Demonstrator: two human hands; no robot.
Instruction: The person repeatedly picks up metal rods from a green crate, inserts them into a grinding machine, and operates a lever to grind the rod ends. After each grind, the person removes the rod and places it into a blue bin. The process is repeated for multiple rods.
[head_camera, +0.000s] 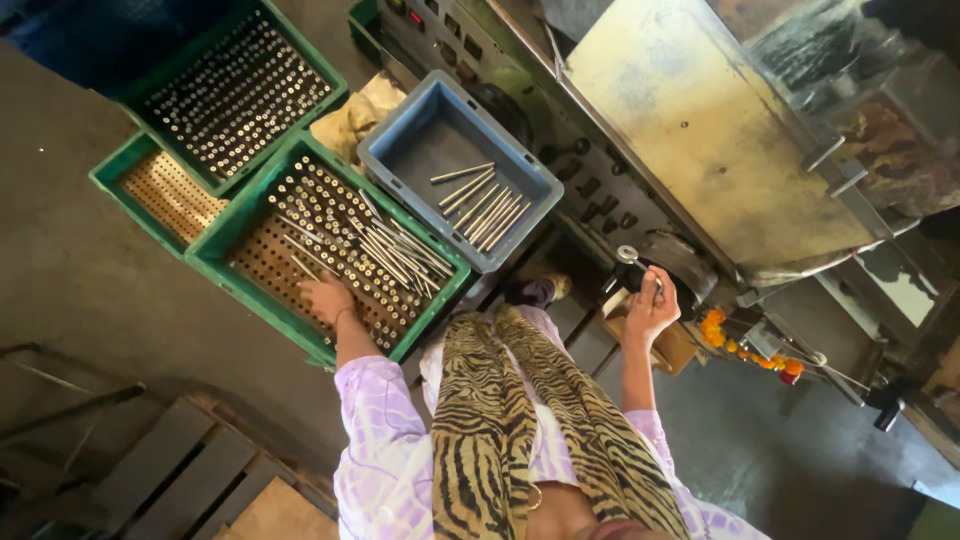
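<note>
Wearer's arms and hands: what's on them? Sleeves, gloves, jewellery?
Both hands are bare, no gloves. The left hand has a thin bangle at the wrist. Both arms come out of short, loose lilac-and-white patterned sleeves, bare from the elbow down. No ring is discernible on the right hand.

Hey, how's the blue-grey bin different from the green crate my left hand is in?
The blue-grey bin has solid walls and a plain floor with a few metal rods lying flat. The green crate holds a perforated rack with many rods, some standing in holes, some loose on top, where the left hand rests. Both are rectangular plastic containers holding similar rods.
</note>
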